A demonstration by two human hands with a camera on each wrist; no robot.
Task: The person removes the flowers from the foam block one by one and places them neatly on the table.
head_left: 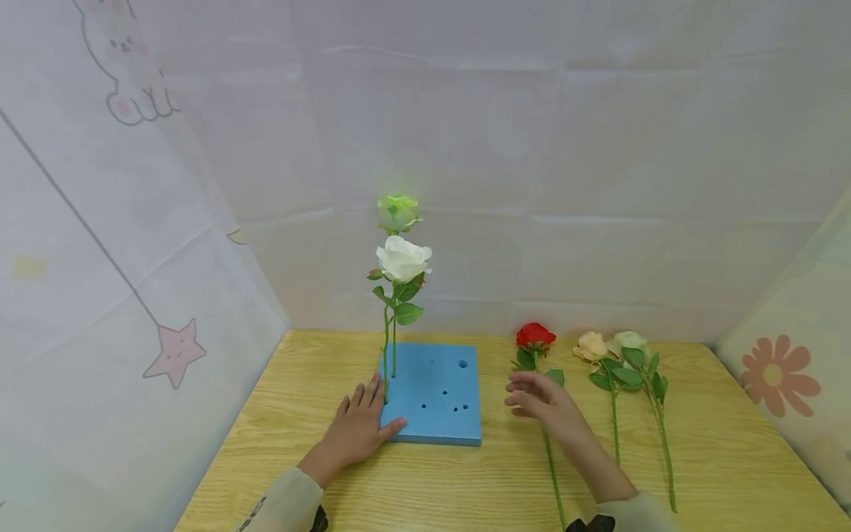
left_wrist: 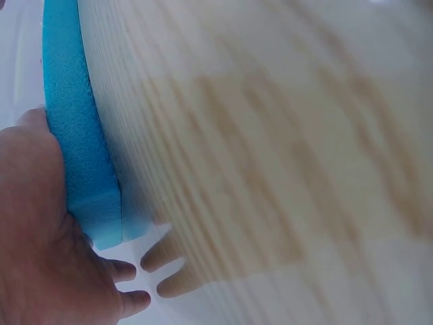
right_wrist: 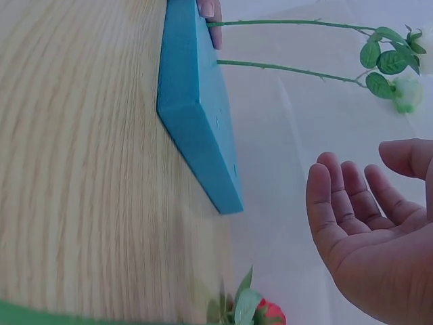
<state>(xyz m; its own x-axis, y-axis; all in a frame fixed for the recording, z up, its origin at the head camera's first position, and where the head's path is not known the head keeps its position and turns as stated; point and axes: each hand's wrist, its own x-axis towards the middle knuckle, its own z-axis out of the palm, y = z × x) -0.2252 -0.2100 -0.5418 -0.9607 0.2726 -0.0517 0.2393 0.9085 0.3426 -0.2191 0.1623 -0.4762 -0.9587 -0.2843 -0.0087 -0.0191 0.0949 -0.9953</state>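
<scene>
A blue foam block [head_left: 432, 391] with several holes lies on the table. Two artificial roses stand upright in its left side: a white rose [head_left: 402, 258] and, behind it, a pale green rose [head_left: 399, 213]. My left hand [head_left: 359, 425] rests against the block's left edge, fingers spread and thumb on its front corner; the left wrist view shows the hand [left_wrist: 54, 223] along the block's side. My right hand [head_left: 541, 403] hovers over the stem of a red rose [head_left: 535, 336] lying on the table. In the right wrist view its fingers [right_wrist: 345, 203] are loosely bent, holding nothing.
Right of the red rose lie a peach rose [head_left: 591, 346] and a cream-white rose [head_left: 627, 343], stems toward the front. The wooden table [head_left: 266, 414] ends at a pale cloth backdrop [head_left: 465, 148] at the back and sides.
</scene>
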